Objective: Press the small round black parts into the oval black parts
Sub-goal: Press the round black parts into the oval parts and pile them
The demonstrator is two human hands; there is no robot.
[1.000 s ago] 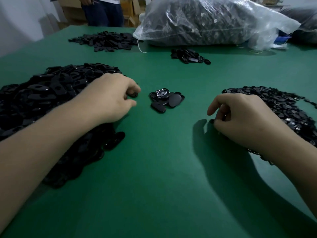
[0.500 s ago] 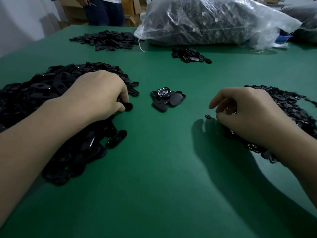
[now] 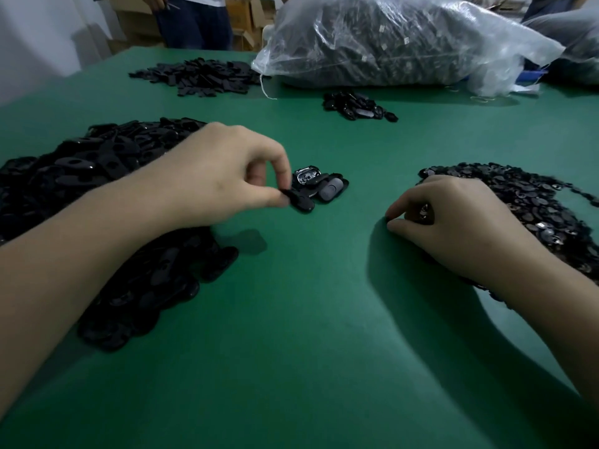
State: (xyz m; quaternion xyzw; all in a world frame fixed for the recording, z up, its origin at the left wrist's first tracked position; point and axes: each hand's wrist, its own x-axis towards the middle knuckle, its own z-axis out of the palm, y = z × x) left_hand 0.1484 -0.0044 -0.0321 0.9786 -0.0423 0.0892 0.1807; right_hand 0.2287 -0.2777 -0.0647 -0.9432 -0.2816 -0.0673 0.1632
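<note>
Step in hand (judged): fetching one piece of each kind before pressing them together.

Left hand (image 3: 220, 176): thumb and index fingers (image 3: 279, 163) are narrowed to a pinch on one end of an oval black part (image 3: 299, 202). The other fingers are loosely curled. The part is held low over the middle of the surface (image 3: 308, 319), at the near-left side of a small cluster of assembled-looking pieces (image 3: 330, 189). I cannot tell whether its free end touches the cluster. Its long axis runs from the pinch toward the right edge and slightly toward the near edge, so the free end faces the other hand.

Right hand (image 3: 453, 228): knuckles up, resting at the inner margin of the pile of small round parts (image 3: 534, 202) by the right edge. Fingers are curled, with index and thumb tips nearly together. A dark speck shows at the tips, possibly a round part, but this cannot be confirmed.

Relation for the next move: the oval lies left of the right hand's fingers and a little farther from the near edge, well apart from them. The pile of oval parts (image 3: 81, 176) lies along the left edge.
</note>
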